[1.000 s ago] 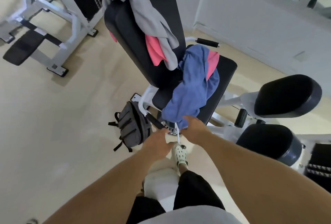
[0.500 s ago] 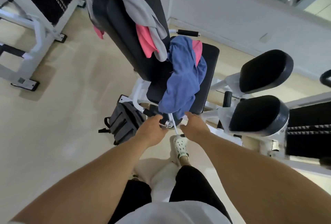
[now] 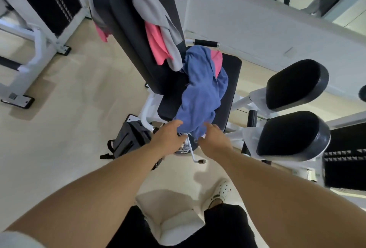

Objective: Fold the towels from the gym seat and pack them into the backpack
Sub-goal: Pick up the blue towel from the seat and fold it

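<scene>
A crumpled blue towel (image 3: 202,93) lies on the black gym seat (image 3: 232,81) and hangs over its front edge. A pink towel (image 3: 216,59) peeks out beneath it. A grey towel (image 3: 150,6) and another pink towel (image 3: 156,45) drape over the backrest. The dark grey backpack (image 3: 128,138) stands on the floor, left of the seat. My left hand (image 3: 170,134) and my right hand (image 3: 214,138) touch the blue towel's hanging hem, fingers apart, with no firm hold visible.
Two black leg pads (image 3: 293,134) stick out to the right of the seat. A white adjustment lever (image 3: 195,154) hangs below the seat front. Another white machine frame (image 3: 29,53) stands on the left. My legs and a white shoe (image 3: 220,190) are below.
Both hands have risen from under the seat front to the blue towel's hem, and their fingers have spread. The camera has moved closer to the seat.
</scene>
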{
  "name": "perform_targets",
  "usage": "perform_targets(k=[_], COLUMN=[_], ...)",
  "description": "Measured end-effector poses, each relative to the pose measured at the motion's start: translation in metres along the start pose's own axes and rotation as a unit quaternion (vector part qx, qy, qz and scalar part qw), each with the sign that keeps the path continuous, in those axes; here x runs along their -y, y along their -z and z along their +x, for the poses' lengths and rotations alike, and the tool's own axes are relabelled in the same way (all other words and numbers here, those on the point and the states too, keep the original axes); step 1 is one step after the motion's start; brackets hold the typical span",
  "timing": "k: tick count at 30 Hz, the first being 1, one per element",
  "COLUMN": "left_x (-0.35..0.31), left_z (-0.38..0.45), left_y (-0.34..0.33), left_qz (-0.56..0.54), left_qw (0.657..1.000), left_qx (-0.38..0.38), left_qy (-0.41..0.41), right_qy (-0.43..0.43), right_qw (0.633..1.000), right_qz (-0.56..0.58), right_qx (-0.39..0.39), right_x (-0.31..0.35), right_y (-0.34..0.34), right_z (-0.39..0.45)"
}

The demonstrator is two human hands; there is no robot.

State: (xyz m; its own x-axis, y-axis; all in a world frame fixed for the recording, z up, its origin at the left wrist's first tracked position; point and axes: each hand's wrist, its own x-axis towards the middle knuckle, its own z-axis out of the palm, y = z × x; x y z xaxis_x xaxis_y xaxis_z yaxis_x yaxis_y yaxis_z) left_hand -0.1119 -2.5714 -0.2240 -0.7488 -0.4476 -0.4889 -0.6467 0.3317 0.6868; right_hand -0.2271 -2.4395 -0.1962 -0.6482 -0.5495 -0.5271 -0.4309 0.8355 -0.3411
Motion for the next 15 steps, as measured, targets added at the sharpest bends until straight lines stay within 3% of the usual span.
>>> perform_targets(k=[7, 11, 13, 15], left_x=[0.012, 0.034, 0.044, 0.051], left_z=[0.092, 0.164, 0.196, 0.218], left_y=[-0.056, -0.066, -0.073, -0.084], left_qz=[-0.007, 0.014, 0.017, 0.038], left_qw=[0.99, 0.964, 0.955, 0.952], left_qx=[-0.117, -0.224, -0.237, -0.231], left_qy=[-0.073, -0.146, -0.176, -0.198], right_qy=[0.027, 0.042, 0.047, 0.062], right_qw=[0.986, 0.965, 0.953, 0.945], right_qz=[0.083, 0.153, 0.18, 0.139], right_qx=[-0.141, -0.207, -0.238, -0.29], right_x=[-0.058, -0.072, -0.079, -0.085], right_y=[0.004, -0.008, -0.024, -0.041], right_z=[0.108, 0.19, 0.224, 0.248])
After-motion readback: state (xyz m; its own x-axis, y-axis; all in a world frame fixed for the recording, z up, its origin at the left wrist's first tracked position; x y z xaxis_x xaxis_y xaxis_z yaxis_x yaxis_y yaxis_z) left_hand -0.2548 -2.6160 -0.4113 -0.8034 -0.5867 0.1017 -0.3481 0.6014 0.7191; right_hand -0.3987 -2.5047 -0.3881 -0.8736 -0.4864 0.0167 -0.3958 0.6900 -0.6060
